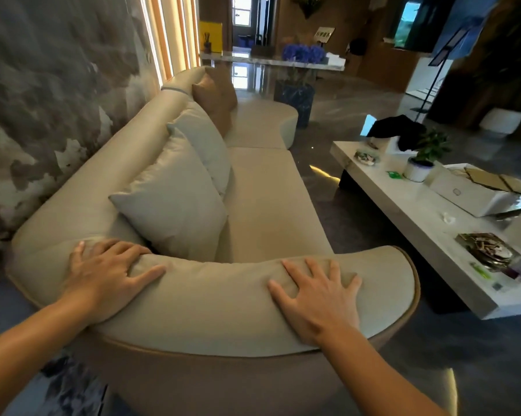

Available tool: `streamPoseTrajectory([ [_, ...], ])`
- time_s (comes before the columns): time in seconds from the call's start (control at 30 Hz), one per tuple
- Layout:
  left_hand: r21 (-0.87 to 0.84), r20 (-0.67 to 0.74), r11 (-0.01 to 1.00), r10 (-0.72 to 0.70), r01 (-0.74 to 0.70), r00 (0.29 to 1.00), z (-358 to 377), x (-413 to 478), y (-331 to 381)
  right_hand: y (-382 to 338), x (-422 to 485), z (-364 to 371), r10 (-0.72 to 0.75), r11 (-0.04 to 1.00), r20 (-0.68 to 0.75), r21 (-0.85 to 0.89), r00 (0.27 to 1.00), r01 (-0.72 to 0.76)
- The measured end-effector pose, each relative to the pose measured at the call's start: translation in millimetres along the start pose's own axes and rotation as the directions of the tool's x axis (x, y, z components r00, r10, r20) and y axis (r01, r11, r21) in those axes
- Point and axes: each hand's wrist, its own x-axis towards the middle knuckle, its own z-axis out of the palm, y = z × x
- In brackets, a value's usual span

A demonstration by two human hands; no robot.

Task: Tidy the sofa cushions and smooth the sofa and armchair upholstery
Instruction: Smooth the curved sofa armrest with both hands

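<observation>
We have both hands spread flat on the padded armrest [223, 298] of the beige sofa [271, 199]. Our left hand [103, 271] lies palm down near the corner where the armrest meets the backrest [103, 163], fingers wide, the thumb stretched along the cushioned top and the fingertips curling over its inner edge. Our right hand [319, 298] rests further along the same armrest, toward its rounded outer end, also open with the fingers splayed and holding nothing.

Just beyond our left hand, a pale grey cushion [172, 205] leans upright against the backrest, its lower corner tucked down beside the armrest. A second pale cushion [205, 142] stands behind it, partly overlapped, and two brown cushions [217, 97] sit further off still. The sofa seat beyond our right hand is bare and looks smooth.

Off to the right of our right hand, well apart from the sofa, a low white surface [427, 223] carries a small potted plant [424, 160], a white box [475, 193] and some clutter.
</observation>
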Motion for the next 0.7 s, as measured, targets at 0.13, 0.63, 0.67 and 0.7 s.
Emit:
streamPoseTrajectory([
  [0.13, -0.011, 0.055, 1.0, -0.02, 0.021, 0.998, -7.3, -4.4, 1.4, -2.4, -5.1, 1.0, 0.051, 0.999, 0.015, -0.007, 0.999, -0.051],
  [0.63, 0.269, 0.584, 0.934, 0.036, -0.235, 0.811, -206.5, -96.0, 133.5, -26.3, -137.7, -189.3, 0.098, 0.993, 0.668, -0.02, 0.738, -0.114],
  [0.67, 0.279, 0.554, 0.919, 0.082, -0.278, 0.828, -230.3, -113.6, 151.6, -23.3, -162.6, -213.7, 0.109, 0.989, 0.664, 0.006, 0.74, -0.15],
  [0.7, 0.277, 0.53, 0.907, 0.132, -0.318, 0.838, -255.0, -134.3, 170.3, -17.9, -191.4, -238.7, 0.115, 0.984, 0.644, 0.033, 0.757, -0.177],
])
